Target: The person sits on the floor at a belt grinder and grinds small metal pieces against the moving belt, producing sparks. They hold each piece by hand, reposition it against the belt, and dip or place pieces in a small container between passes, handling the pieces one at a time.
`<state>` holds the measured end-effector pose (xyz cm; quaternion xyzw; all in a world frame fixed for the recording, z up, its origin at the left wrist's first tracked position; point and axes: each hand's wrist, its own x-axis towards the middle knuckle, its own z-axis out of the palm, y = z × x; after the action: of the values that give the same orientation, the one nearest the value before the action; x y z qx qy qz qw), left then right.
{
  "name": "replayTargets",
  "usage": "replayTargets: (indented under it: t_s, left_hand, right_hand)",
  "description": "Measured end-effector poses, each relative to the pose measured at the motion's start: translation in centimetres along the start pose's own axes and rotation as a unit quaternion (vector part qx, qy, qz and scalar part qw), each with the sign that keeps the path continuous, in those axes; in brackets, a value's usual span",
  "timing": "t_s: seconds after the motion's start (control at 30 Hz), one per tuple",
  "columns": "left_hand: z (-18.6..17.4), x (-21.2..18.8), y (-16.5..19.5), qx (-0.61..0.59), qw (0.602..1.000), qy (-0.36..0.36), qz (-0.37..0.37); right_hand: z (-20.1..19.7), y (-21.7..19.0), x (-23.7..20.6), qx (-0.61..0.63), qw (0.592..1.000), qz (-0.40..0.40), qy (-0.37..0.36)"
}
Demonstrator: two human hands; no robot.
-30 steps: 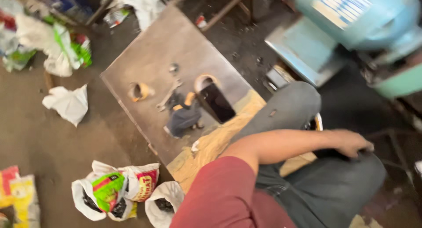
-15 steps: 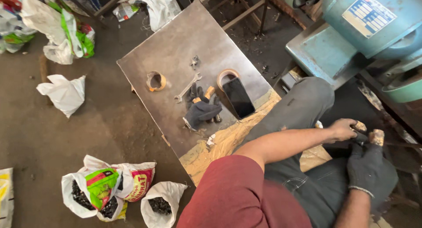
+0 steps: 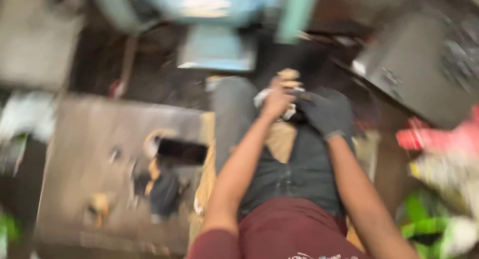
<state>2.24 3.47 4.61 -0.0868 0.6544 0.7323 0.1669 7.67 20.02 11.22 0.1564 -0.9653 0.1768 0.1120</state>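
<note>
My bare left hand keeps a closed grip on a small tan piece over my lap, while my gloved right hand closes beside it, its grip too blurred to tell, steadying it away from the metal surface.

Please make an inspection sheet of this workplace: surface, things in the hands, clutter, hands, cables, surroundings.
Surface: grey metal plate low at the left, picture blurred.
Things in hand: small tan and white object over the lap; kind unclear.
Clutter: dark glove, black rectangular block and small metal parts on the plate.
Hands: bare left hand grips the object; black-gloved right hand meets it.
Cables: nothing seen.
Surroundings: light blue machine ahead; red and green bags at the right.
</note>
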Motion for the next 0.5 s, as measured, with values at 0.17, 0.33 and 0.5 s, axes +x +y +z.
replayTargets:
  t_s: [0.17,0.33,0.5]
  left_hand:
    - [-3.3,0.3,2.0,-0.083,0.979,-0.078,0.171]
    - [-6.7,4.2,1.5,0.05,0.999,0.006,-0.002]
    - [-7.3,8.3,-5.2,0.037,0.997,0.017,0.059]
  right_hand:
    - [3.1,2.6,3.4,0.443,0.892,-0.026,-0.078]
    - [7.4,2.6,7.6,0.441,0.883,0.1,-0.129]
    - [12.4,4.3,11.2,0.379,0.913,0.127,-0.078]
